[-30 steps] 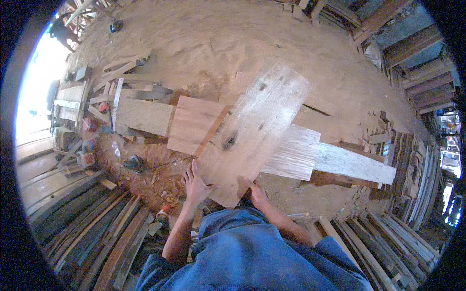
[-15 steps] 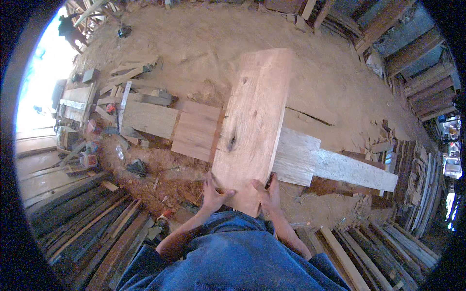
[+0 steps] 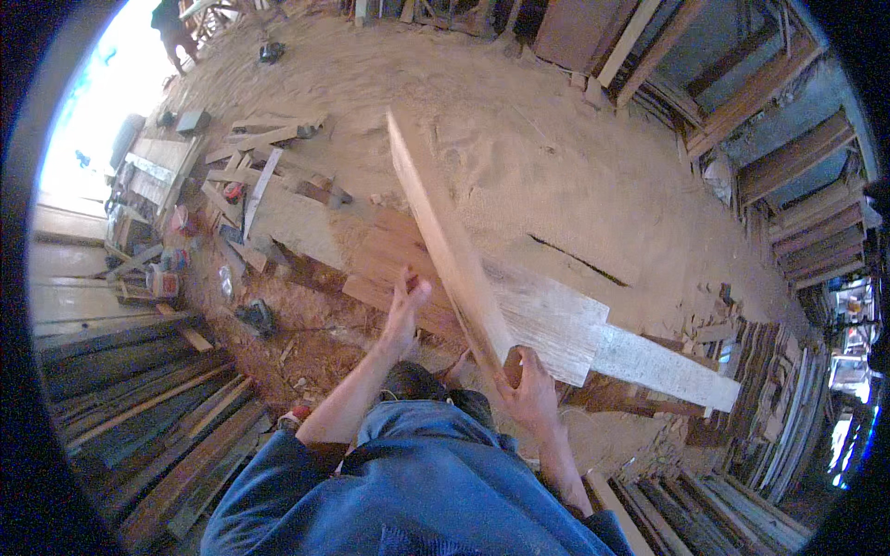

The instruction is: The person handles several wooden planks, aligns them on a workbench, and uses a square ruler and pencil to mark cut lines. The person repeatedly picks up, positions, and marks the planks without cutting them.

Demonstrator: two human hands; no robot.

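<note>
A long wooden board stands tilted up on its edge in front of me, its narrow side facing up and its far end pointing away to the left. My right hand grips its near end, thumb and fingers curled round the edge. To the left of the board, apart from it, my left hand is raised with its fingers stretched out, holding nothing. Beneath the board lie a reddish-brown plank and a pale, weathered plank, partly hidden by it.
A whitish narrow plank extends right. Offcuts, a red tape measure and a dark tool lie to the left. Timber stacks flank me on both sides. Sandy, sawdust-covered ground spreads ahead; another person stands far left.
The board has turned from lying face up to standing on its edge, its far end swinging left. My left hand has let go of it; my right hand keeps hold.
</note>
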